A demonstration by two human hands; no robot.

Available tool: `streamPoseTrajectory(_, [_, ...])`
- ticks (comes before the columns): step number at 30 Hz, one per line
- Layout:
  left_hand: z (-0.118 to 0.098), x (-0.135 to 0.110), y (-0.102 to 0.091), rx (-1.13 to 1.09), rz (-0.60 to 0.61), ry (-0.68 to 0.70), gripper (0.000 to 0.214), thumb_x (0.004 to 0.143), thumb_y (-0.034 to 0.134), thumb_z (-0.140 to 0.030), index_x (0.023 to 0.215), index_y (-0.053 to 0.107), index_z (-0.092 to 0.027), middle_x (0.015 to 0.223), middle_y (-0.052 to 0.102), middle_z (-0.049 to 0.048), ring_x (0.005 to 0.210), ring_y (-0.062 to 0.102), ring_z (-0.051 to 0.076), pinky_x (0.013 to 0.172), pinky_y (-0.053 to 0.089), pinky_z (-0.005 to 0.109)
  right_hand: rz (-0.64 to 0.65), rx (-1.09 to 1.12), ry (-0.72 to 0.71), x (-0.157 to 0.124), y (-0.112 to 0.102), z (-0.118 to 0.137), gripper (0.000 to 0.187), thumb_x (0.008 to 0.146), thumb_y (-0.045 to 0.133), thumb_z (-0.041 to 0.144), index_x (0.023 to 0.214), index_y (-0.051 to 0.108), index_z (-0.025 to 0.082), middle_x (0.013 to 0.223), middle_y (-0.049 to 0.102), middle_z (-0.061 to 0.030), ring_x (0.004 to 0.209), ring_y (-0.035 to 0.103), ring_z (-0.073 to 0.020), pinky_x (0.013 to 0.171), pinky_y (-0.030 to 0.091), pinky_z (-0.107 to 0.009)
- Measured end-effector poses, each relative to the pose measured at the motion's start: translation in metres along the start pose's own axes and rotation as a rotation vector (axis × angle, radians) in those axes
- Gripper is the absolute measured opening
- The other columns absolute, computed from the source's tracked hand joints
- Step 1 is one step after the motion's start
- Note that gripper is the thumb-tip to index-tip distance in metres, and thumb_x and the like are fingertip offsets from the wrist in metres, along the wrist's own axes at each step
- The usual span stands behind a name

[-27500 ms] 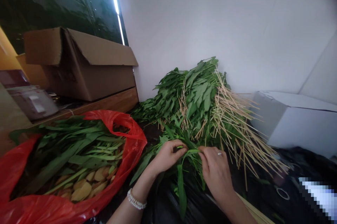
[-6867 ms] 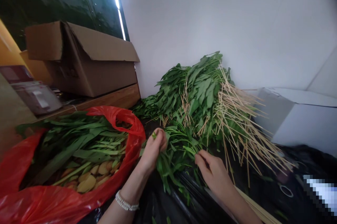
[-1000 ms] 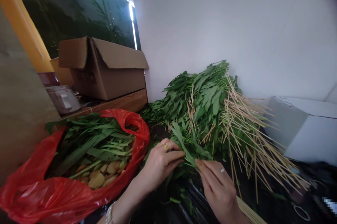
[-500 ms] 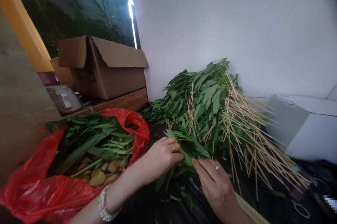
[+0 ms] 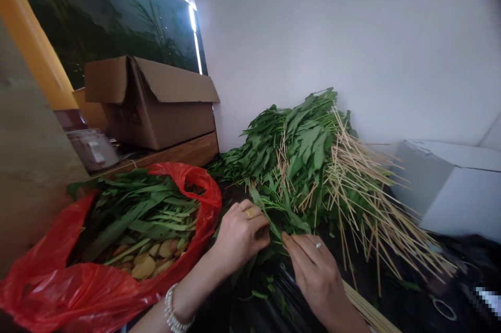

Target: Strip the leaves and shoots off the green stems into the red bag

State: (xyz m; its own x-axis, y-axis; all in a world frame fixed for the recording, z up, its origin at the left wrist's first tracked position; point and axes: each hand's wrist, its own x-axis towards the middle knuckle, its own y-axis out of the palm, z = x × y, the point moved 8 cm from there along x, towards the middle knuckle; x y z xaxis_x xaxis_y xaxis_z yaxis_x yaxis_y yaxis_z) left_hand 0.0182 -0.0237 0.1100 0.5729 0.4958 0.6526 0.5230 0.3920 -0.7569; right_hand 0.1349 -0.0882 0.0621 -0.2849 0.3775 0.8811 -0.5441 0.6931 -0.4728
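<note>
Red plastic bag (image 5: 47,291) at near left, open, holding long green leaves (image 5: 136,207) over pale slices (image 5: 143,269), slice type unclear. Cardboard box (image 5: 156,103) sits behind it on a wooden shelf (image 5: 183,153), flaps up. Left hand (image 5: 239,236), gold ring and pearl bracelet (image 5: 174,312) on, is just right of the bag, grip clenched around the stems of a leafy sprig (image 5: 282,218). Right hand (image 5: 319,281), silver ring on, is beside it, fingers (image 5: 301,244) extended, tips at the same sprig; cannot tell if pinching or only touching. Sprig lies at the near edge of a big leaf pile (image 5: 305,150) against the wall, on black plastic sheet (image 5: 250,312). Bamboo skewers (image 5: 364,192) fan out through the pile's right side. White box (image 5: 446,187) at far right.
</note>
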Motion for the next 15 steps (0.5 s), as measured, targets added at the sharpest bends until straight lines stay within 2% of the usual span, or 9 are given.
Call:
streamPoseTrajectory(2, [0.014, 0.000, -0.010, -0.035, -0.100, -0.104, 0.009, 0.076, 0.061, -0.014, 0.074, 0.068, -0.020, 0.072, 0.065, 0.0020, 0.076, 0.052, 0.018, 0.071, 0.038, 0.030, -0.009, -0.011, 0.004, 0.000, -0.003, -0.003, 0.036, 0.084, 0.054, -0.004, 0.117, 0.059, 0.008, 0.090, 0.064, -0.0108, 0.084, 0.058, -0.0213, 0.077, 0.050, -0.039])
streamPoseTrajectory(5, [0.056, -0.007, -0.034, -0.187, -0.320, -0.371, 0.010, 0.076, 0.060, -0.016, 0.072, 0.069, -0.018, 0.073, 0.066, 0.0030, 0.074, 0.054, 0.018, 0.071, 0.041, 0.029, -0.023, -0.048, 0.029, -0.002, -0.009, -0.012, 0.033, 0.085, 0.055, -0.002, 0.115, 0.060, 0.008, 0.090, 0.064, -0.0108, 0.085, 0.058, -0.0212, 0.079, 0.049, -0.039])
streamPoseTrajectory(7, [0.086, -0.016, -0.039, -0.495, -0.421, -0.593, 0.009, 0.077, 0.062, -0.022, 0.075, 0.070, -0.018, 0.073, 0.066, 0.0020, 0.069, 0.055, 0.015, 0.066, 0.042, 0.025, -0.041, -0.079, 0.058, -0.003, -0.013, -0.019, 0.031, 0.085, 0.056, 0.000, 0.115, 0.060, 0.009, 0.090, 0.064, -0.0102, 0.087, 0.058, -0.0211, 0.082, 0.048, -0.039])
streamPoseTrajectory(8, [0.097, -0.021, -0.034, -0.706, -0.444, -0.695, 0.010, 0.076, 0.065, -0.025, 0.078, 0.071, -0.017, 0.073, 0.066, 0.0015, 0.066, 0.056, 0.013, 0.062, 0.042, 0.023, -0.044, -0.091, 0.071, -0.004, -0.013, -0.021, 0.030, 0.086, 0.056, 0.001, 0.115, 0.060, 0.009, 0.091, 0.065, -0.0100, 0.087, 0.059, -0.0210, 0.083, 0.048, -0.039])
streamPoseTrajectory(11, [0.102, -0.032, -0.010, -1.306, -0.460, -0.922, 0.023, 0.070, 0.076, -0.031, 0.086, 0.070, -0.016, 0.075, 0.068, 0.0013, 0.063, 0.061, 0.011, 0.058, 0.046, 0.019, -0.011, -0.109, 0.087, -0.006, -0.008, -0.024, 0.029, 0.087, 0.055, 0.003, 0.115, 0.060, 0.010, 0.091, 0.065, -0.0093, 0.087, 0.059, -0.0205, 0.084, 0.048, -0.038])
streamPoseTrajectory(13, [0.094, -0.037, 0.003, -1.540, -0.466, -1.015, 0.026, 0.068, 0.079, -0.026, 0.089, 0.069, -0.015, 0.076, 0.069, 0.0015, 0.064, 0.064, 0.011, 0.058, 0.050, 0.018, 0.002, -0.120, 0.099, -0.008, -0.005, -0.026, 0.027, 0.088, 0.054, 0.005, 0.114, 0.061, 0.011, 0.090, 0.065, -0.0088, 0.086, 0.060, -0.0202, 0.083, 0.048, -0.037])
streamPoseTrajectory(15, [0.087, -0.040, 0.011, -1.666, -0.473, -1.083, 0.021, 0.073, 0.077, -0.020, 0.091, 0.067, -0.015, 0.077, 0.069, 0.0018, 0.064, 0.066, 0.011, 0.058, 0.052, 0.018, -0.001, -0.136, 0.112, -0.009, -0.003, -0.028, 0.024, 0.090, 0.053, 0.007, 0.112, 0.062, 0.012, 0.090, 0.065, -0.0086, 0.086, 0.060, -0.0203, 0.082, 0.048, -0.037])
